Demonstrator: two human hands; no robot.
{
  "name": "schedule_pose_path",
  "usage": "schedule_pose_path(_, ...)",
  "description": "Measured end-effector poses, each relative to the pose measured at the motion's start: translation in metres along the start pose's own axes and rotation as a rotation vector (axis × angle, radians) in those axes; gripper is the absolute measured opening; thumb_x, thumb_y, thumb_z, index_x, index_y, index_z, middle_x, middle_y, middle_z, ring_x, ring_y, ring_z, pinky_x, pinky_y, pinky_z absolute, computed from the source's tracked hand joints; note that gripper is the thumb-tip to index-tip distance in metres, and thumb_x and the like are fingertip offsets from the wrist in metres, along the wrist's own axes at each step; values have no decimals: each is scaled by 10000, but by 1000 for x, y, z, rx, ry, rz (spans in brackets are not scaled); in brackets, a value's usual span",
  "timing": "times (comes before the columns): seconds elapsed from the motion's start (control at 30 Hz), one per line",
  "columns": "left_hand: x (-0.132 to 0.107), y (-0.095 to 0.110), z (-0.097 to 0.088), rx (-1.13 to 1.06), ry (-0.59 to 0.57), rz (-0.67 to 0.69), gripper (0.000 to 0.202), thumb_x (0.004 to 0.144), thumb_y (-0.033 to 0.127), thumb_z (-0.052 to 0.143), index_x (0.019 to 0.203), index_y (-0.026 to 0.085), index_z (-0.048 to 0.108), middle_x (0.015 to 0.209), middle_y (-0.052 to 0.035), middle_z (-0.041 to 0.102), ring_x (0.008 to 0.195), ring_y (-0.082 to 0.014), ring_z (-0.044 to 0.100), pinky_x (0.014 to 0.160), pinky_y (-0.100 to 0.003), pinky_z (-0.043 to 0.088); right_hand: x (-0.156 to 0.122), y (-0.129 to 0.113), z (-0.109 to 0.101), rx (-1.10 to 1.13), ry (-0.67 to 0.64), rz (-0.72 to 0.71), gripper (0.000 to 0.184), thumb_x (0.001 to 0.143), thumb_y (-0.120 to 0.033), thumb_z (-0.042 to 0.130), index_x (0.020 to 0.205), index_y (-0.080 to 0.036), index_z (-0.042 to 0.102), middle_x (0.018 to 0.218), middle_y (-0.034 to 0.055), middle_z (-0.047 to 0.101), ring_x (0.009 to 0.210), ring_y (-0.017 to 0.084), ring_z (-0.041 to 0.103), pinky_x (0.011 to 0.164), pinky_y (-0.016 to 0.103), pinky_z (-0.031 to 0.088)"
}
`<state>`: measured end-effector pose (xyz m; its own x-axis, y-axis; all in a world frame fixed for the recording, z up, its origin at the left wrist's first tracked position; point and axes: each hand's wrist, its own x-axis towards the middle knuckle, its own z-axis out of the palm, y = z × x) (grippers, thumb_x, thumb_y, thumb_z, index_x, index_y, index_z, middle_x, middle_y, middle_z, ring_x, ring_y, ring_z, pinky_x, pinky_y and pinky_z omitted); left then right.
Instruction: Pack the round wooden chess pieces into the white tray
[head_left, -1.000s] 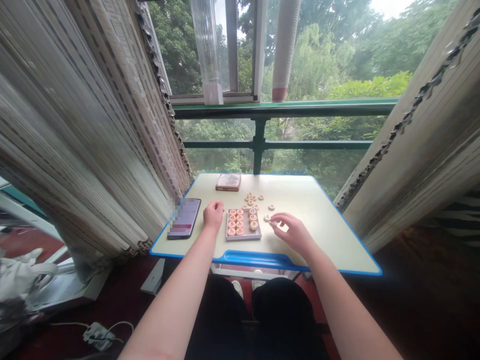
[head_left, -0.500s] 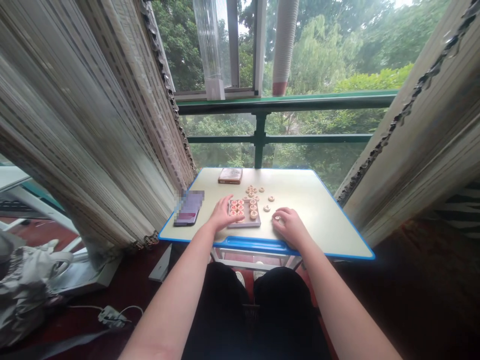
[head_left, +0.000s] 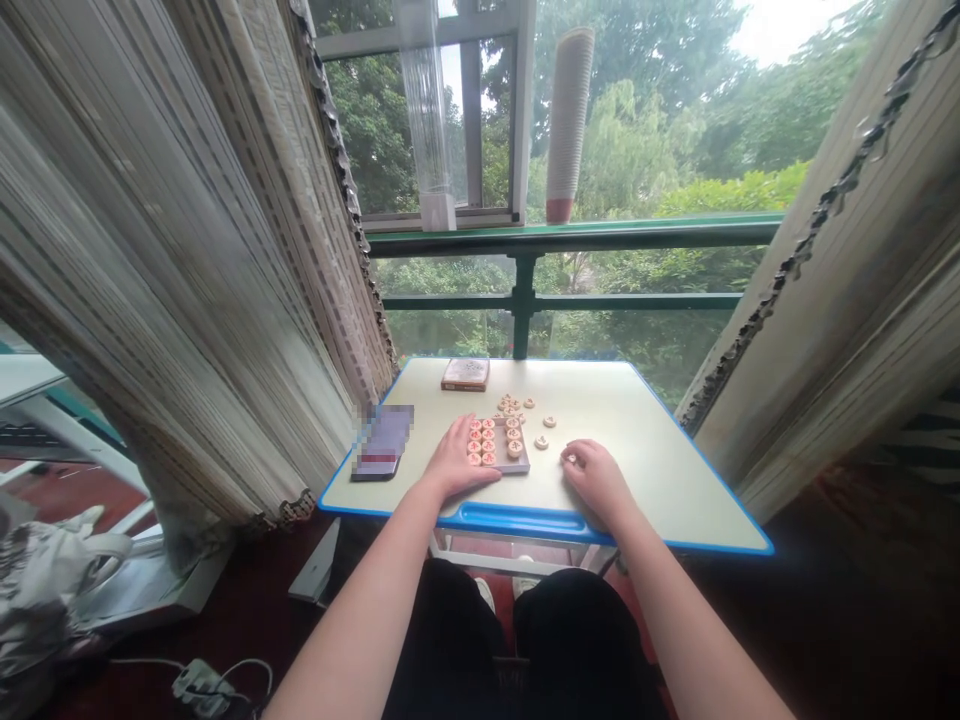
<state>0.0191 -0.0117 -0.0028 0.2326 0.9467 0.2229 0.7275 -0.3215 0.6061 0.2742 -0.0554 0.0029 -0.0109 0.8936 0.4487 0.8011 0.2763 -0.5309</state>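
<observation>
A small tray [head_left: 519, 463] filled with round wooden game pieces lies on a cream table with a blue rim [head_left: 660, 450]. My left hand [head_left: 457, 462] rests against the tray's left and near side, fingers spread over it. My right hand [head_left: 596, 472] sits on the table to the right of the tray, fingers curled round a round piece [head_left: 571, 459]. Several loose pieces [head_left: 541, 441] lie beyond the tray.
A phone [head_left: 382, 443] lies at the table's left edge and a flat wooden box [head_left: 466, 374] at the far edge. Curtains hang close on both sides. A green railing and window stand behind. A stack of cups [head_left: 568, 120] rests on the sill.
My left hand opened from a fist beside the tray and moved onto the tray's near left side. My right hand drew back to the right with a piece.
</observation>
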Motion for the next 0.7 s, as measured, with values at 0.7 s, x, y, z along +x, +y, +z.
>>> schedule_pose_path(0.7,47,-25,-5,-565,112,-143,650,688,526,578,1206,152,456,1226,-155,504,1035,-231,540,855,-362,450,17,-42,26,344,-33,-287,131,738,-126,534,812,-225,577,907,47,634,893,183,574,806,344,468)
